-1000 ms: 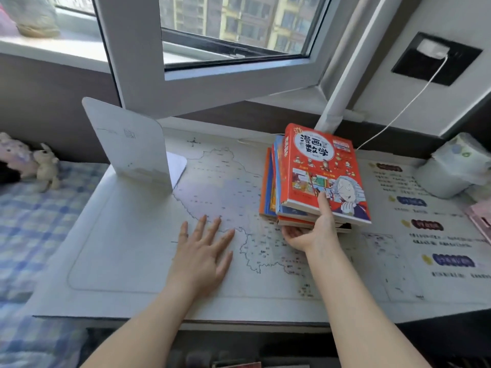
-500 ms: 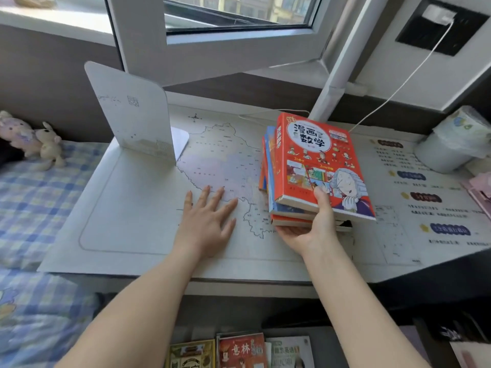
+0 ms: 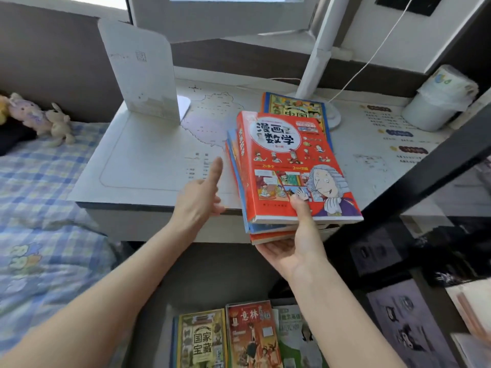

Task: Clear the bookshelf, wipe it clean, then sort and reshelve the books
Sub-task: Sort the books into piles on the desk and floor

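Since half a second ago the stack of glossy paperback books point(image 3: 287, 166), red comic cover uppermost, has come up off the white map-printed worktop point(image 3: 148, 160) and out past its front edge, and the left hand point(image 3: 198, 200) has lifted from the map. One bed with a blue-and-white checked cover point(image 3: 39, 208) lies along the left of the one worktop. The stack shows three edges, red over blue over orange; whether more lie between them cannot be told. One white sheet-metal bookend point(image 3: 143, 73) stands upright at the worktop's rear left. One blue-edged picture book point(image 3: 295, 107) lies flat on the worktop just behind the stack. Three more books lie face up side by side below the worktop: a yellow-green book point(image 3: 202, 341), a red illustrated book point(image 3: 252, 338) and a pale green book point(image 3: 295, 338). One white cylindrical tub with a plastic liner point(image 3: 430, 110) stands at the worktop's far right. Two plush toys, a lilac plush toy point(image 3: 29, 112) and a beige plush toy point(image 3: 59, 126), sit at the bed's far end. The right hand point(image 3: 295, 251) carries the stack from beneath, palm up under its near edge, thumb pressed on the red cover, fingers hidden below. The left hand hangs just left of the stack, apart from it, one digit stretched upward, the rest loosely bent, holding nothing.
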Demonstrator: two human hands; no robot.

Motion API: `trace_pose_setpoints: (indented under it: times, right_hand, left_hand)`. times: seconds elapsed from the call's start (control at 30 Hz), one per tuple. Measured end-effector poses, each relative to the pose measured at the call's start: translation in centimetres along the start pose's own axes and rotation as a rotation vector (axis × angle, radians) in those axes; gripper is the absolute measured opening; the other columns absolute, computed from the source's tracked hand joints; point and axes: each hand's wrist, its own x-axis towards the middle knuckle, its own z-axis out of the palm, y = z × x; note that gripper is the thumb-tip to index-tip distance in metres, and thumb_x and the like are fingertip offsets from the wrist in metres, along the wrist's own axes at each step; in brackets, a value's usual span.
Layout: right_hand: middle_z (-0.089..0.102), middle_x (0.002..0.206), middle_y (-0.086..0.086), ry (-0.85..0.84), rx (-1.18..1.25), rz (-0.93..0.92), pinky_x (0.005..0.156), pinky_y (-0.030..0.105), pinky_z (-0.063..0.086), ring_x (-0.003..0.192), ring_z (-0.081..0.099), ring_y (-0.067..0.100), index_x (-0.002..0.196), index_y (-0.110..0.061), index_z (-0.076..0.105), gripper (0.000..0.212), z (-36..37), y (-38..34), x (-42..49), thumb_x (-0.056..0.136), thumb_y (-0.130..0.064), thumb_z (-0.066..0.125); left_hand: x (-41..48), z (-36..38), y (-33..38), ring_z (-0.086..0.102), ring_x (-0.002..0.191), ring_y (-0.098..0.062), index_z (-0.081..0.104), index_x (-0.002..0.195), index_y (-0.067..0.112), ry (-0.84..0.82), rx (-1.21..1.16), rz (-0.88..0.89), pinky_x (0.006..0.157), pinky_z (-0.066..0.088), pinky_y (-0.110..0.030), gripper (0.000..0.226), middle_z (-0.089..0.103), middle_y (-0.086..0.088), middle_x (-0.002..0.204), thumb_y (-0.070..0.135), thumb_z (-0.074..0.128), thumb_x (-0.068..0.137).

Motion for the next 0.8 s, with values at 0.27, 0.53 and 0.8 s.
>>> trace_pose_setpoints:
  times: [0.27, 0.53, 0.8]
  right_hand:
    - [0.067, 0.099, 0.014, -0.041, 0.082, 0.008, 0.095, 0.051, 0.05, 0.092, 0.067, 0.03, 0.101, -0.02, 0.054, 0.041, -1.5, 4.8, -2.9, 0.073, -0.039, 0.077]
    - [0.054, 0.132, 0.028, -0.332, 0.169, 0.064, 0.105, 0.067, 0.026, 0.125, 0.047, 0.044, 0.143, -0.007, 0.04, 0.144, -13.2, 1.8, -0.7, 0.021, -0.07, 0.084]
    - [0.073, 0.1, 0.012, -0.369, -0.401, -0.081, 0.074, 0.041, 0.059, 0.085, 0.072, 0.028, 0.094, -0.013, 0.074, 0.041, -8.8, 3.1, -2.5, 0.076, -0.047, 0.059]
  left_hand:
    - [-3.8, 0.8, 0.0, 0.07, 0.097, -0.028, 0.057, 0.121, 0.017, -0.5, -0.339, -0.302, 0.093, 0.052, -0.05, 0.061, 0.073, -0.008, 0.106, 0.038, 0.078, 0.068]
    - [-5.3, -1.7, -0.1, 0.072, 0.072, -0.023, 0.059, 0.113, 0.013, -0.53, -0.369, -0.306, 0.069, 0.059, -0.037, 0.047, 0.075, -0.008, 0.091, 0.027, 0.071, 0.07]
    - [-9.4, -5.7, -5.1, 0.073, 0.079, -0.024, 0.062, 0.104, 0.012, -0.564, -0.251, -0.261, 0.067, 0.059, -0.031, 0.043, 0.074, -0.012, 0.098, 0.025, 0.068, 0.064]
